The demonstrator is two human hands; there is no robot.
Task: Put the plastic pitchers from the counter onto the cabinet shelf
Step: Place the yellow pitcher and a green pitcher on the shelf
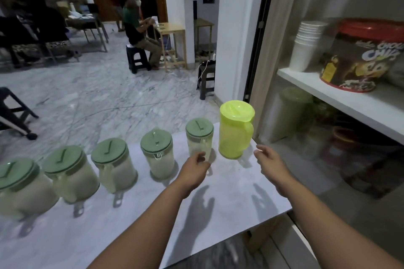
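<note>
While six pitchers stand in a row on the counter, both hands reach toward its right end.

Five pitchers are clear with dull green lids; the yellow-green pitcher stands last, nearest the cabinet. The left hand is at the handle of the fifth clear pitcher, fingers curled, though whether they grip it cannot be told. The right hand hovers just right of the yellow-green pitcher, fingers loosely spread, holding nothing. Paper cups and a cereal tub sit on the cabinet shelf.
</note>
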